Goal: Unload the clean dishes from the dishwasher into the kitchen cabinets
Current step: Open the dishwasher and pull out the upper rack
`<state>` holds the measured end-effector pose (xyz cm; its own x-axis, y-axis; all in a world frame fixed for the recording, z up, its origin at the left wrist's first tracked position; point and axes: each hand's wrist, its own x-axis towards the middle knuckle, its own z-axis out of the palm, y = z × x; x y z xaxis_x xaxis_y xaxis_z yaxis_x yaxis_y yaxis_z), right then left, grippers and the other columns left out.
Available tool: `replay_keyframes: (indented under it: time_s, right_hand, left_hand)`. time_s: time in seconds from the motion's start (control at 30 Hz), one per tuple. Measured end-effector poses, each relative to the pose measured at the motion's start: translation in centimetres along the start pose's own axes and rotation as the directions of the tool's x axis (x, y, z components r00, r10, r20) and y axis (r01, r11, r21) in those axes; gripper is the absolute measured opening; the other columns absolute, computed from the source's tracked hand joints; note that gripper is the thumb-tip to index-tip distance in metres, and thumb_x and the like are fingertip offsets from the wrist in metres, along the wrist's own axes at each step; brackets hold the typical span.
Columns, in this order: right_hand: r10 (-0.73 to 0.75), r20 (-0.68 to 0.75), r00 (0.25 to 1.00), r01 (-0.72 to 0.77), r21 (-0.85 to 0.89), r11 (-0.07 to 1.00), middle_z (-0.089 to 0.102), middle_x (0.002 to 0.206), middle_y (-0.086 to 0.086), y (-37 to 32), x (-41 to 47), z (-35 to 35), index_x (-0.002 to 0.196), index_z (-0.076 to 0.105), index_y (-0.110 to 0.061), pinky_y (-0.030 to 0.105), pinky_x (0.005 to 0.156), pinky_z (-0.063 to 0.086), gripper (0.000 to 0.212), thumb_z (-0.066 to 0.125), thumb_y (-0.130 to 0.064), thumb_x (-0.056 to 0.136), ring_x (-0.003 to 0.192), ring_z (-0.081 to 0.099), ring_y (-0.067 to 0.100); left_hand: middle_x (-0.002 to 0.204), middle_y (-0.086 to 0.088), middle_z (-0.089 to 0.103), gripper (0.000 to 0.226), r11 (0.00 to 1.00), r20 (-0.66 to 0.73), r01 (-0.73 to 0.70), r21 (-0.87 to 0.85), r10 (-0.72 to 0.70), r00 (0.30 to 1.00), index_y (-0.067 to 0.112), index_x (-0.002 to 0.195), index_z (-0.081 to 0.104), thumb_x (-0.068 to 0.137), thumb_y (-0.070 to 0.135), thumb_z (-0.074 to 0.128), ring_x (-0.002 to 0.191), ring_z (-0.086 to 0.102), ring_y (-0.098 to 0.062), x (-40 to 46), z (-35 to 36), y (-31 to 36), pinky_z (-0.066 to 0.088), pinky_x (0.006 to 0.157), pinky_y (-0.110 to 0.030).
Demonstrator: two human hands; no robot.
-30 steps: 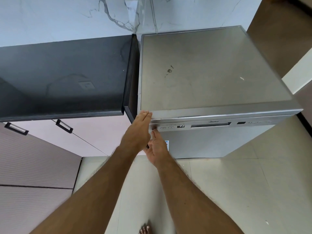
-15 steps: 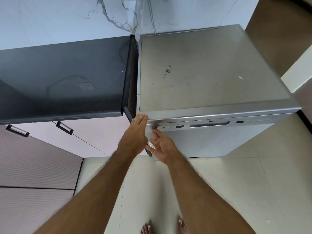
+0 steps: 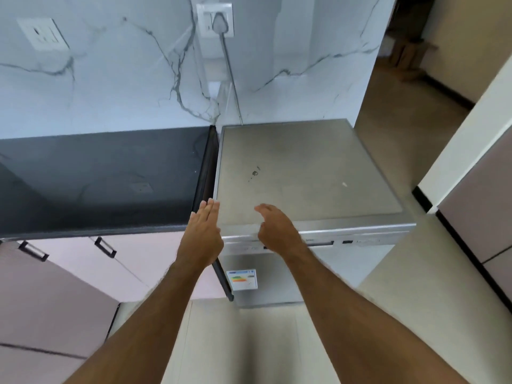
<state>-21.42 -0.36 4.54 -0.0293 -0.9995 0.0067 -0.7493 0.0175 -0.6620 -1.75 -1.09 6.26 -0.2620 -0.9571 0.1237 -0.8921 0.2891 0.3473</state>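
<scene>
So, both hands are up at the top front edge of the freestanding silver stainless-steel dishwasher (image 3: 307,173), probably to find the lip and pull its door down. The left hand (image 3: 203,234) is flat, fingers straight and together, at the dishwasher's front left corner, holding nothing. The right hand (image 3: 277,228) is over the dishwasher's front edge with fingers loosely curled, holding nothing; whether it touches the top I cannot tell. The dishwasher stands on the floor, just right of the glossy black worktop (image 3: 99,176), with a narrow gap between them. Its door looks fully closed, so no dishes are visible and unloading is not yet begun. Its brushed top is scuffed, with a dark smudge; the control strip sits under the front edge, an energy label (image 3: 241,279) lower on the door. Pale pink cabinet doors with black handles (image 3: 105,246) sit left of the dishwasher, under the worktop.
</scene>
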Motion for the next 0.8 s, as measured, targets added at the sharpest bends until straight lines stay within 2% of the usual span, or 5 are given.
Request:
replay_keyframes:
  time_s: [0.17, 0.37, 0.43, 0.57, 0.8]
  right_hand:
    - [-0.074, -0.034, 0.997, 0.07, -0.088, 0.994, 0.031, 0.16, 0.004, -1.9, 3.4, -4.5, 0.15, 0.038, -0.017, 0.036, 0.121, 0.025, 0.069, 0.044, 0.002, 0.085, 0.149, 0.023, 0.018]
    - [-0.124, -0.123, 0.985, 0.107, -0.138, 0.985, 0.036, 0.156, 0.005, -3.1, 9.8, -8.2, 0.146, 0.046, -0.019, 0.035, 0.117, 0.033, 0.06, 0.05, -0.002, 0.089, 0.143, 0.034, 0.021]
    - [-0.129, -0.129, 0.983, 0.11, -0.149, 0.983, 0.036, 0.156, 0.006, -3.4, 12.4, -9.1, 0.146, 0.046, -0.016, 0.033, 0.116, 0.033, 0.057, 0.054, -0.005, 0.091, 0.143, 0.035, 0.021]
    - [-0.103, -0.131, 0.986, 0.081, -0.161, 0.984, 0.035, 0.157, 0.005, -2.9, 18.0, -10.0, 0.144, 0.049, -0.017, 0.028, 0.115, 0.032, 0.056, 0.048, -0.001, 0.09, 0.143, 0.035, 0.019]
    - [-0.068, -0.162, 0.984, 0.043, -0.157, 0.987, 0.035, 0.156, 0.003, -2.6, 27.7, -9.7, 0.143, 0.049, -0.015, 0.026, 0.114, 0.03, 0.053, 0.047, -0.002, 0.092, 0.143, 0.035, 0.018]
  left_hand:
    - [0.165, -0.004, 0.002, 0.071, 0.997, -0.144, -0.073, 0.017, 0.075, 0.987, 0.012, 0.157, 0.004, 0.1, 0.016, 0.046, 0.152, -0.003, -0.02, 5.2, -3.5, 2.3, -0.003, 0.118, -0.032]
    - [0.165, -0.003, -0.006, 0.074, 0.985, -0.241, -0.169, 0.046, 0.175, 0.955, 0.012, 0.157, -0.003, 0.099, 0.018, 0.044, 0.151, -0.008, -0.016, 14.7, -7.1, 3.4, -0.002, 0.123, -0.034]
    - [0.165, -0.003, -0.007, 0.075, 0.98, -0.262, -0.192, 0.058, 0.201, 0.944, 0.012, 0.156, -0.003, 0.098, 0.016, 0.043, 0.151, -0.009, -0.016, 18.7, -8.1, 3.2, 0.001, 0.124, -0.035]
    - [0.165, -0.008, -0.002, 0.075, 0.974, -0.283, -0.211, 0.085, 0.227, 0.932, 0.009, 0.156, 0.0, 0.095, 0.009, 0.044, 0.152, -0.003, -0.021, 27.2, -10.5, 2.5, 0.006, 0.124, -0.037]
    - [0.165, -0.01, -0.002, 0.082, 0.962, -0.284, -0.239, 0.136, 0.269, 0.92, 0.008, 0.156, -0.001, 0.09, 0.003, 0.046, 0.152, -0.003, -0.023, 41.0, -13.2, 0.3, 0.002, 0.123, -0.035]
